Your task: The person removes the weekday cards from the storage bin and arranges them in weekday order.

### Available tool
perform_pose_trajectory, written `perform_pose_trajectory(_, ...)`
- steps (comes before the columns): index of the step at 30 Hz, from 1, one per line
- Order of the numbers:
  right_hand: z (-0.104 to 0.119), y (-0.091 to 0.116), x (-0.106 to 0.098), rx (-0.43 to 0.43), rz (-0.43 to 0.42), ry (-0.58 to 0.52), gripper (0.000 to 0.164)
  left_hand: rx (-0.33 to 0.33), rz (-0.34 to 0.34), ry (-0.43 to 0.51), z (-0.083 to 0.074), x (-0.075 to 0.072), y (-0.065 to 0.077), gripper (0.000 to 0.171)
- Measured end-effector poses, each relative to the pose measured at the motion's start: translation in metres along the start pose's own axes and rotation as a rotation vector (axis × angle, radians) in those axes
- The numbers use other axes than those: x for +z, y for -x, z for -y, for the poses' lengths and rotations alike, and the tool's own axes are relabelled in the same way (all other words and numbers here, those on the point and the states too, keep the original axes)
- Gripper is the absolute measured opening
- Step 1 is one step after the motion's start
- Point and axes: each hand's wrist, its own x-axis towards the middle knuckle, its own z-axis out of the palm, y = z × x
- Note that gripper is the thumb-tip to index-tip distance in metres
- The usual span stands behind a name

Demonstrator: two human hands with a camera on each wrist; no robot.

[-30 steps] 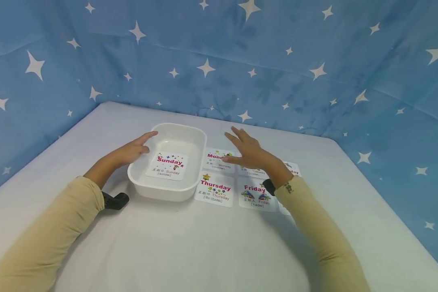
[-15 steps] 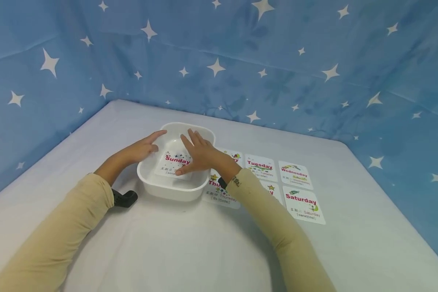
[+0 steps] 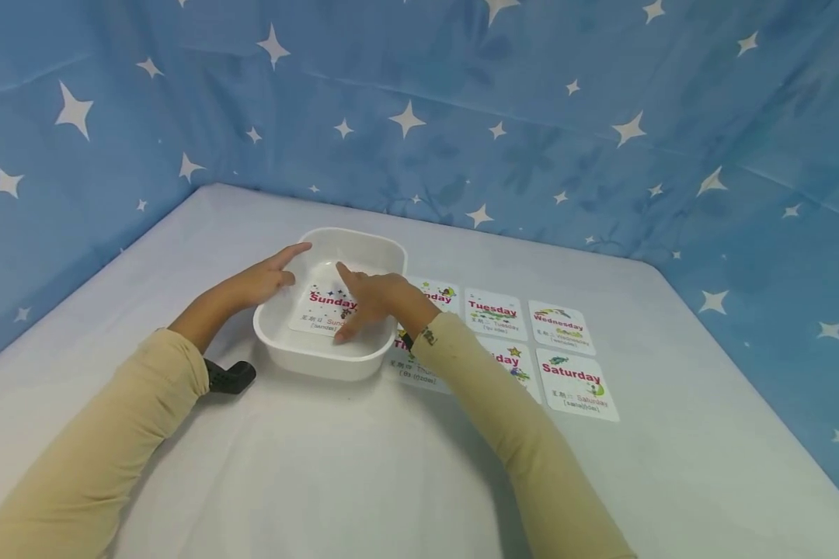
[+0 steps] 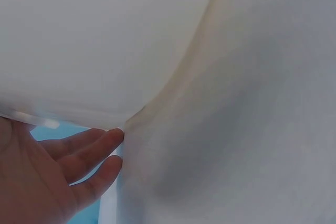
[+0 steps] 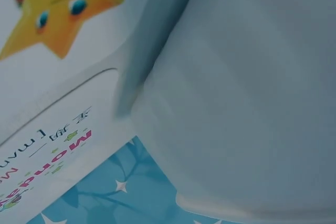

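Observation:
A white plastic basin (image 3: 315,361) stands on the table with the Sunday card (image 3: 318,312) lying face up inside. My left hand (image 3: 257,284) grips the basin's left rim, thumb over the edge; its fingers (image 4: 86,150) touch the outer wall in the left wrist view. Over the right part of the basin, my right hand (image 3: 379,298) reaches in with thumb and fingers spread across the card's right side, hiding that edge. The right wrist view shows the basin's outer wall (image 5: 236,87), not the hand.
Right of the basin, two rows of cards lie flat: Monday (image 3: 442,292), Tuesday (image 3: 495,314), Wednesday (image 3: 561,328), then Thursday (image 3: 414,374), Friday (image 3: 517,363) and Saturday (image 3: 577,383). My right forearm partly covers some. A blue starry curtain (image 3: 461,78) hangs behind the white table (image 3: 308,473).
My right hand has moved left from above the Monday card into the basin, and its fingers have lowered around the Sunday card. The left hand has stayed on the rim.

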Motion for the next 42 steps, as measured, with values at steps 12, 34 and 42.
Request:
perform_pose_trajectory(12,0.0038,0.0020,0.0009,0.019,-0.031,0.078,0.112,0.006,0.005,-0.017,-0.0020,0.0006,0.0010,0.066)
perform_pose_trajectory(34,0.0046,0.0042,0.0014,-0.041,-0.069,0.061,0.103,0.009,0.011,0.004,-0.0019,0.0025,0.0000,0.065)
perform_pose_trajectory(42,0.0040,0.0066,0.0021,-0.065,-0.072,0.147,0.101,0.006,0.006,-0.005,-0.0025,0.0024,0.0009,0.065)
